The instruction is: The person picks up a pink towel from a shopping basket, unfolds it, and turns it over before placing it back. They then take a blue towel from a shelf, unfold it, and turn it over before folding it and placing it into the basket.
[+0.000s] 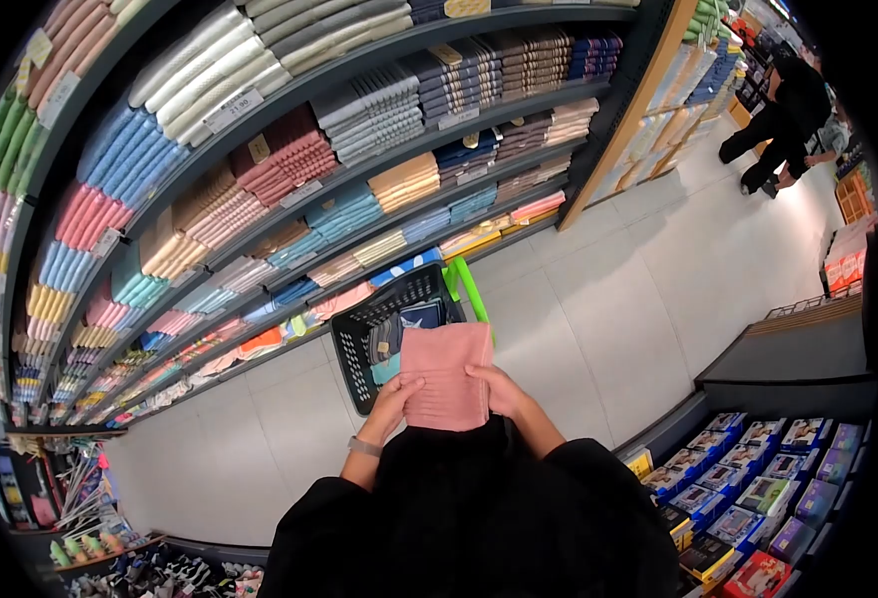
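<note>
Black sleeves (324, 508); pink towel (447, 374), maybe touching basket rim (352, 344); open floor (579, 329) right.

Loose black sleeves (319, 516); greyish wristband (364, 447), perhaps a watch

The price tag (234, 110) on the shelf edge by the white towels (210, 75) appears to read 21.90. The figures on other shelf tags, like the one (301, 193) below the dark pink towels (285, 154), are too small to read. Print on the tan label (467, 7) at the top and the boxes (735, 526) at lower right is too blurred to make out.
</note>
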Tool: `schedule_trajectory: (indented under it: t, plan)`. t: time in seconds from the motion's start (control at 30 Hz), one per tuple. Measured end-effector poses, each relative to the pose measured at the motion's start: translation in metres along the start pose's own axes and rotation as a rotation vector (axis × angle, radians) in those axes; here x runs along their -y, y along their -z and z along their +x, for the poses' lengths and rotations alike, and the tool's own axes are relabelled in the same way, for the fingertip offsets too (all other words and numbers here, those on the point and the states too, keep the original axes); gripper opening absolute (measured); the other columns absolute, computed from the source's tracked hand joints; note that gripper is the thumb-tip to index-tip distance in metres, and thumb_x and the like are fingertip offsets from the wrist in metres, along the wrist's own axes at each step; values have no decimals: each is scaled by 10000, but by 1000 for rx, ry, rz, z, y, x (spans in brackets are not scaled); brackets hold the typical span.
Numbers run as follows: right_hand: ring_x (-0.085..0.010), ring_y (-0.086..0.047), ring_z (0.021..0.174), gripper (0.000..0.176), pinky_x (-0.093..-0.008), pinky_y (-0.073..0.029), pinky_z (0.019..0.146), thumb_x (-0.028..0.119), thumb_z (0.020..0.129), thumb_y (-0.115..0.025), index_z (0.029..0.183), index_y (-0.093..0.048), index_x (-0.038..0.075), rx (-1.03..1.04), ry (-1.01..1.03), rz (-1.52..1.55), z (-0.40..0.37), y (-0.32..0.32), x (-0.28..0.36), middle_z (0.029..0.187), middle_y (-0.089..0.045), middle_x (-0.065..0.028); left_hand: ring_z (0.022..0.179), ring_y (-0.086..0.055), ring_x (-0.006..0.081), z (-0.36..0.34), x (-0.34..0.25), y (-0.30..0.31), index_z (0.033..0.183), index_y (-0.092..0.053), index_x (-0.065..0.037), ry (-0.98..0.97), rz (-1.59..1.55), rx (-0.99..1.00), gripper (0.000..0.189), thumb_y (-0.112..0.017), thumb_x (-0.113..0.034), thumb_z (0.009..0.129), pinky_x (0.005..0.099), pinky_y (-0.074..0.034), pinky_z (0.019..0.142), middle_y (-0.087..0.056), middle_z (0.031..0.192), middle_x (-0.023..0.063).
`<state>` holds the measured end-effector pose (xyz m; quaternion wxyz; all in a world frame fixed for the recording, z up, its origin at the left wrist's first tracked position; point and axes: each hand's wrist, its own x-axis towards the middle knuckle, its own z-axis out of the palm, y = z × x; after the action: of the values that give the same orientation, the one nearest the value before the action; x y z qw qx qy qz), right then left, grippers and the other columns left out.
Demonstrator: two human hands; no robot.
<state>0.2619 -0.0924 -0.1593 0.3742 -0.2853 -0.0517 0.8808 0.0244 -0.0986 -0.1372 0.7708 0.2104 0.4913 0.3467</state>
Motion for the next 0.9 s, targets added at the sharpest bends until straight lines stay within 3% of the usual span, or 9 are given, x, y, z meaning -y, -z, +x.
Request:
schedule_trajectory:
  t: [0.07,0.2,0.27,0.4,0.5,0.67,0.83,0.9]
  plan:
    - [-214,-580,1103,465,-354,-468,949,180,888,-628,1269,-480,-42,-172,47,-138,1,-5,1,1220,-581,-129,928,-620,128,5,-8,4,1152,-576,2,-46,79,2,296,-628,-145,901,259,-490,831,-648,1048,50]
    - [-197,-600,1054,401,-340,-485,916,159,900,-607,1241,-503,-24,-293,146,-278,14,9,-10,1162,-610,-110,913,-607,110,2,-19,1,1144,-572,21,-83,317,-80,308,-635,-140,889,247,-479,829,-648,1039,48]
    - [-177,-610,1009,364,-327,-486,905,144,905,-601,1225,-516,-9,-340,298,-317,21,18,-22,1128,-621,-95,920,-600,110,13,-7,12,1165,-554,25,-143,332,-62,329,-635,-132,887,248,-475,834,-641,1060,52]
    - [-171,-600,1026,368,-325,-483,905,131,916,-584,1253,-499,10,-391,326,-262,26,12,-35,1142,-612,-96,1005,-579,125,18,-1,13,1212,-511,12,-321,219,-13,378,-643,-85,872,256,-459,887,-613,1114,65]
    - [-173,-589,1041,374,-321,-478,913,109,928,-555,1282,-473,20,-360,258,-283,22,-14,-30,1164,-598,-92,1049,-546,122,24,2,26,1252,-478,7,-291,279,22,415,-632,-83,877,261,-430,921,-583,1167,59]
    - [-177,-576,1066,393,-318,-464,932,91,932,-533,1307,-444,11,-346,411,-446,35,-13,-38,1184,-582,-96,1044,-552,137,22,1,34,1240,-484,11,-248,279,-26,400,-624,-74,876,265,-426,930,-587,1138,53]
    - [-209,-570,1103,411,-342,-454,963,64,914,-534,1310,-440,10,-368,333,-206,37,-10,-37,1220,-569,-122,1039,-564,136,16,-3,30,1233,-495,15,-284,281,-125,387,-616,-58,872,266,-443,908,-597,1137,72]
    - [-226,-569,1115,417,-357,-451,974,57,907,-535,1311,-441,11,-353,290,-107,36,-7,-35,1231,-565,-134,1028,-563,130,17,-6,26,1221,-503,26,-396,357,-71,366,-605,-53,878,262,-440,903,-597,1136,73]
